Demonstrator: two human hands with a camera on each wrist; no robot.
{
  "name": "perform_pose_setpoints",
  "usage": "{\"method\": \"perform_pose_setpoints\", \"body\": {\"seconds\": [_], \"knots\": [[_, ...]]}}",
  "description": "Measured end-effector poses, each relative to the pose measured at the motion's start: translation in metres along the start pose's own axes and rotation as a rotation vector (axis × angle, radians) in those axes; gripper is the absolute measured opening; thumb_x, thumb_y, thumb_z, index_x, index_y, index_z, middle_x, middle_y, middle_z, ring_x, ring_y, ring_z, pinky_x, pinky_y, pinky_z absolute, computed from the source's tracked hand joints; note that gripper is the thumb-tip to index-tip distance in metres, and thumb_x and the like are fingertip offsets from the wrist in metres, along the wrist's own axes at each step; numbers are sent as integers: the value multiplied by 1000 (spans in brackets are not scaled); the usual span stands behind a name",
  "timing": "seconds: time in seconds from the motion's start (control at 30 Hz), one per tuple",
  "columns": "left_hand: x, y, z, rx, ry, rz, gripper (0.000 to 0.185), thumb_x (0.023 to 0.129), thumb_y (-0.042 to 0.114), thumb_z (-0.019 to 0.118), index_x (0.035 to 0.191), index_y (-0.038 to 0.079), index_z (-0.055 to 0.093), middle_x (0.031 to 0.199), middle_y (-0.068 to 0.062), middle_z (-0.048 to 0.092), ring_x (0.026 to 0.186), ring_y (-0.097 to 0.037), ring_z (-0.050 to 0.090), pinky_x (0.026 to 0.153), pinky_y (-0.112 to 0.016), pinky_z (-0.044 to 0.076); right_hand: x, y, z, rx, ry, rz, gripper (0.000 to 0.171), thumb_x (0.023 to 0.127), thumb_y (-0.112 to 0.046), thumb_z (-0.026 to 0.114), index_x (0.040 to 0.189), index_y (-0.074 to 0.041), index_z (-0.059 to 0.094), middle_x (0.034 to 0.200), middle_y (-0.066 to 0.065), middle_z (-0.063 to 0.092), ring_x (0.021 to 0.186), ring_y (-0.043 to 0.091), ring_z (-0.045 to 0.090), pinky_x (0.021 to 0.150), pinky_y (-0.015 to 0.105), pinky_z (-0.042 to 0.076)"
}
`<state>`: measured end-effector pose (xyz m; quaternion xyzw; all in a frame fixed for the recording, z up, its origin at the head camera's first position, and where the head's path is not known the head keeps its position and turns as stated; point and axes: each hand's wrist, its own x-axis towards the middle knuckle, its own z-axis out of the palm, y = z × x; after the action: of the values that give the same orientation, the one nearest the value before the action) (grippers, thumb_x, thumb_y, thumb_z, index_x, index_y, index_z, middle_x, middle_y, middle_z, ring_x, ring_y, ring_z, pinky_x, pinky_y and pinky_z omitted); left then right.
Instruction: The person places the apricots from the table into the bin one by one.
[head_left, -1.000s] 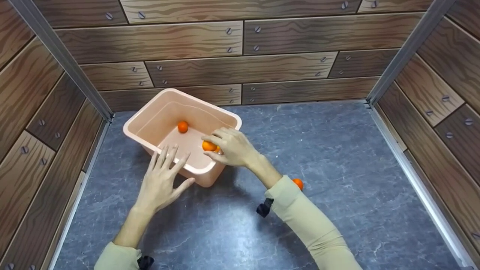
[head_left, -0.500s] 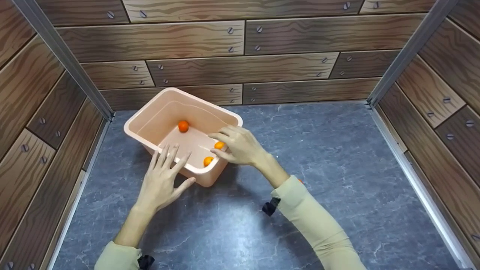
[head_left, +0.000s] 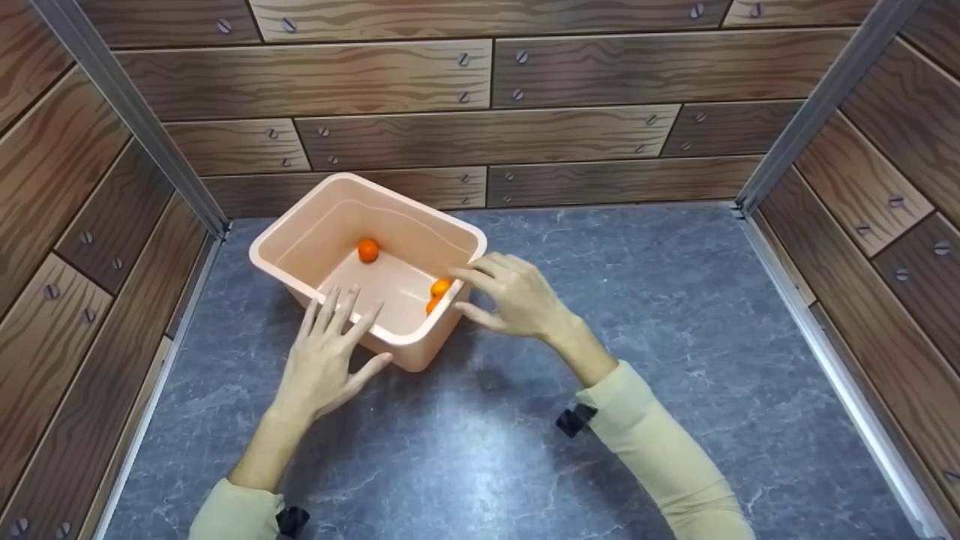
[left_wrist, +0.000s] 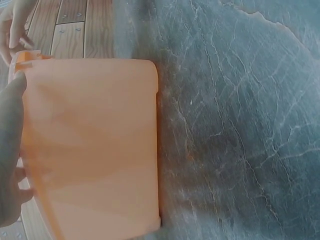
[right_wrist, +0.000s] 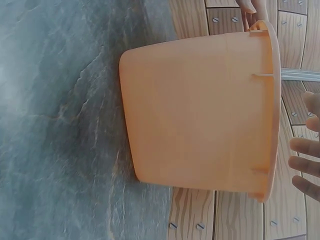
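Only in head view, oranges [head_left: 367, 250] inside tub [head_left: 394, 289]

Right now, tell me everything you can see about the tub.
The tub is peach, plastic-looking, rectangular with rounded corners, with a lipped rim and walls narrowing downward. It stands upright, askew, on the grey surface, three orange balls visible inside. The left grip lies across its near rim; the right grip is at its right end, contact unclear.

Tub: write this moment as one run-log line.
tub: three orange balls inside | left hand: over near rim | right hand: empty, beside rim
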<state>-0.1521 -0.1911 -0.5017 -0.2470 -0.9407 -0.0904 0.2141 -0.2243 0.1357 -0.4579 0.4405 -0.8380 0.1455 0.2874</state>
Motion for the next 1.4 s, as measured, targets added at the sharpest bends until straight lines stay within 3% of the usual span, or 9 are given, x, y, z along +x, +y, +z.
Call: {"method": "perform_pose_setpoints", "body": {"seconds": [0.57, 0.9, 1.4], "knots": [[1, 0, -1, -10, 5, -10, 74, 94, 62, 64, 156, 23, 54, 166, -22, 44, 157, -46, 37, 131, -61, 26, -50, -8, -16, 25, 47, -7, 50, 91, -41, 78, 133, -13, 72, 117, 5, 78, 102, 22, 74, 89, 37, 63], [-1, 0, -1, -7, 1, -8, 75, 94, 63, 64, 157, 24, 52, 166, -21, 44, 157, -46, 37, 131, -61, 26, -81, -15, -19, 88, 31, 58, 53, 93, -43, 77, 135, -12, 70, 121, 6, 77, 106, 23, 74, 93, 40, 64], [1, 0, -1, -12, -2, -2, 75, 94, 63, 64, 156, 24, 53, 165, -22, 45, 156, -47, 38, 131, -62, 26, -129, -16, -26, 56, -15, 87, 58, 94, -48, 75, 139, -12, 68, 122, 6, 76, 108, 23, 73, 93, 41, 63]]}}
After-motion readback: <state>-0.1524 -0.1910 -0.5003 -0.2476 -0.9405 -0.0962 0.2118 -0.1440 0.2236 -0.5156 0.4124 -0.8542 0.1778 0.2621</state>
